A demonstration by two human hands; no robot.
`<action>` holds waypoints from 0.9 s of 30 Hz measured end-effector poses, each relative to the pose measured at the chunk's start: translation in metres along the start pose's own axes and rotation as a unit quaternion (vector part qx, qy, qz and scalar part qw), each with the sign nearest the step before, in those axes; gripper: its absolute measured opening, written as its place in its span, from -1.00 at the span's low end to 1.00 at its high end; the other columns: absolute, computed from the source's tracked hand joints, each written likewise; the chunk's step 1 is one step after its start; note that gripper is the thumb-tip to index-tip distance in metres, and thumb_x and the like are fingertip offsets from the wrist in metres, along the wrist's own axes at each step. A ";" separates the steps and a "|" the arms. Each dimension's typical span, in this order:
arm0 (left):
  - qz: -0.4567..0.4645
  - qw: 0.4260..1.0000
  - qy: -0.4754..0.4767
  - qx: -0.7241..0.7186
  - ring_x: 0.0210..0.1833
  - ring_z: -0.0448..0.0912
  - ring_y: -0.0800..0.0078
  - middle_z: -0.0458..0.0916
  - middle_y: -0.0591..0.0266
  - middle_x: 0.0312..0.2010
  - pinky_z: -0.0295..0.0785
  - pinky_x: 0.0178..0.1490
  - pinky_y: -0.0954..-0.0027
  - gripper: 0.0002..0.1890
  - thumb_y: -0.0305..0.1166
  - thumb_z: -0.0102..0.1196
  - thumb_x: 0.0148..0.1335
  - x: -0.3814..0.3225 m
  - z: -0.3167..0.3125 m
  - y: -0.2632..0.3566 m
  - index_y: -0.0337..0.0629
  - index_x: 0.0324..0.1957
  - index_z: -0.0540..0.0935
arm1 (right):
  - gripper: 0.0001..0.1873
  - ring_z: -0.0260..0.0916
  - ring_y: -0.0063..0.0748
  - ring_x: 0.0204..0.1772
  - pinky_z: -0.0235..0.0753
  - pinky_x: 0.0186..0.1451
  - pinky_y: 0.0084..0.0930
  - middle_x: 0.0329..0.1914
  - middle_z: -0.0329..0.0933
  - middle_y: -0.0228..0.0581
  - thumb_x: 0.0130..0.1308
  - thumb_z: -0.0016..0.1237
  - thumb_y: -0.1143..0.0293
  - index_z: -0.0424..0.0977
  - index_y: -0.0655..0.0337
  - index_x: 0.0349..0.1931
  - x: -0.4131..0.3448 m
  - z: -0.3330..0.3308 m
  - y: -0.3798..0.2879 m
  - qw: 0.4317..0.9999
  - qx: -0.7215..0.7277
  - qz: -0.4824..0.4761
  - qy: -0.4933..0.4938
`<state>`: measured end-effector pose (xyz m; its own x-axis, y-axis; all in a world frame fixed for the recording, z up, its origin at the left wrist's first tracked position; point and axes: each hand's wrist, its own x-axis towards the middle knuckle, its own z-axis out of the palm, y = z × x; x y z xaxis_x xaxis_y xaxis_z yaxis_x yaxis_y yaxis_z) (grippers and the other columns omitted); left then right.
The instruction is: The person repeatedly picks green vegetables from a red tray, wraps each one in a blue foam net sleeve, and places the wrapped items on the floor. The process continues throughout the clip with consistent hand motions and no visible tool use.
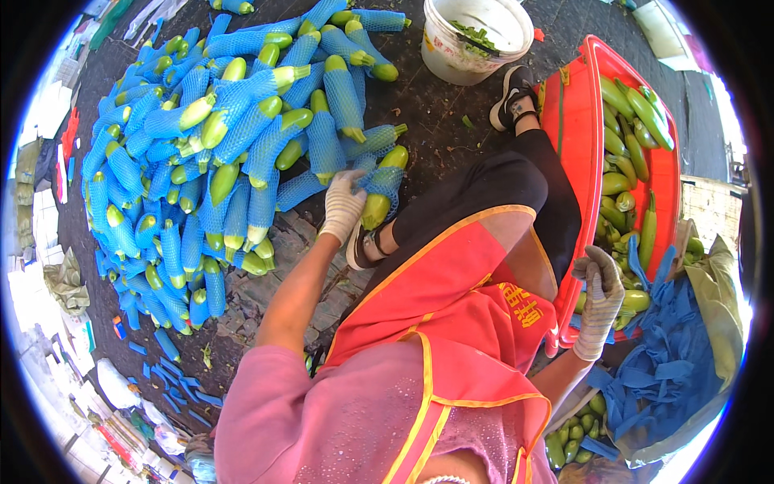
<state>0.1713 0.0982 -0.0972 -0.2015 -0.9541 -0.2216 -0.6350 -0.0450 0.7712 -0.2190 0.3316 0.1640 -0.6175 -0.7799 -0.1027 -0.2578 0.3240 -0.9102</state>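
My left hand [344, 205], in a striped off-white glove, is at the right edge of a big heap of zucchini in blue foam net sleeves [242, 115]. Its fingers touch or lie just beside a sleeved zucchini [384, 181]; whether they grip it cannot be told. My right hand [598, 294], gloved too, is raised over the near rim of a red plastic tub [562, 121], fingers partly curled, with nothing visible in it. Bare zucchini [626, 133] lie in the tub. Beside that hand, loose blue foam net sleeves [671, 351] fill an opened sack [722, 302].
A white bucket [444, 63] with green trimmings stands ahead. My shoes [511, 100] rest between heap and tub. Blue sleeves [175, 381] are scattered on the dark floor at the lower left. More zucchini [571, 441] lie at the lower right.
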 end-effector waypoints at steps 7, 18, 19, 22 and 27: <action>-0.054 0.966 -0.054 -0.247 0.00 0.71 0.16 0.80 0.13 -0.10 0.58 0.18 0.21 -0.66 -0.20 0.30 0.31 0.057 0.020 -0.016 -0.12 0.06 0.79 | -0.72 0.63 -0.51 -0.13 0.65 0.01 -0.53 -0.18 0.70 -0.24 0.57 0.02 0.46 0.60 0.41 0.16 -0.006 0.000 -0.002 1.000 -0.012 0.022 -0.002; -0.250 0.965 -0.069 -0.036 0.30 0.62 -0.09 0.66 -0.29 0.20 0.46 0.38 0.17 0.16 0.03 0.56 -0.11 -0.016 0.048 0.005 -0.42 0.48 0.33 | -0.72 0.64 -0.51 -0.12 0.65 0.06 -0.53 -0.18 0.70 -0.23 0.57 0.02 0.48 0.61 0.41 0.17 0.006 0.029 -0.019 0.999 0.013 0.031 -0.016; -0.246 0.964 -0.071 -0.078 0.29 0.63 -0.07 0.66 -0.28 0.19 0.47 0.37 0.18 0.15 0.03 0.57 -0.12 -0.013 0.053 -0.012 -0.42 0.47 0.35 | -0.72 0.64 -0.51 -0.12 0.65 0.06 -0.53 -0.18 0.70 -0.23 0.57 0.02 0.48 0.61 0.41 0.17 0.007 0.033 -0.026 0.999 0.012 0.022 -0.025; -0.212 0.972 -0.030 -0.101 0.22 0.67 -0.04 0.68 -0.24 0.16 0.51 0.33 0.18 0.04 -0.11 0.61 -0.16 -0.008 0.041 -0.019 -0.34 0.40 0.45 | -0.74 0.63 -0.53 -0.13 0.63 0.05 -0.56 -0.19 0.69 -0.24 0.55 0.00 0.52 0.62 0.42 0.13 0.006 0.049 -0.053 0.998 0.046 -0.008 -0.034; 0.191 0.975 0.063 -0.094 0.19 0.63 0.09 0.61 -0.02 0.17 0.56 0.29 0.17 -0.07 -0.50 0.52 -0.15 -0.018 -0.036 0.106 -0.03 0.41 0.49 | -0.74 0.60 -0.53 -0.01 0.56 0.11 -0.57 -0.06 0.68 -0.25 0.45 0.05 0.54 0.63 0.38 0.08 0.024 0.115 -0.111 0.994 0.069 -0.040 -0.076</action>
<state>0.1340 0.1003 0.0100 -0.2965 -0.9401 0.1681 -0.3821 0.2781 0.8813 -0.1196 0.2146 0.2166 -0.4774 -0.8752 -0.0781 -0.1896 0.1894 -0.9634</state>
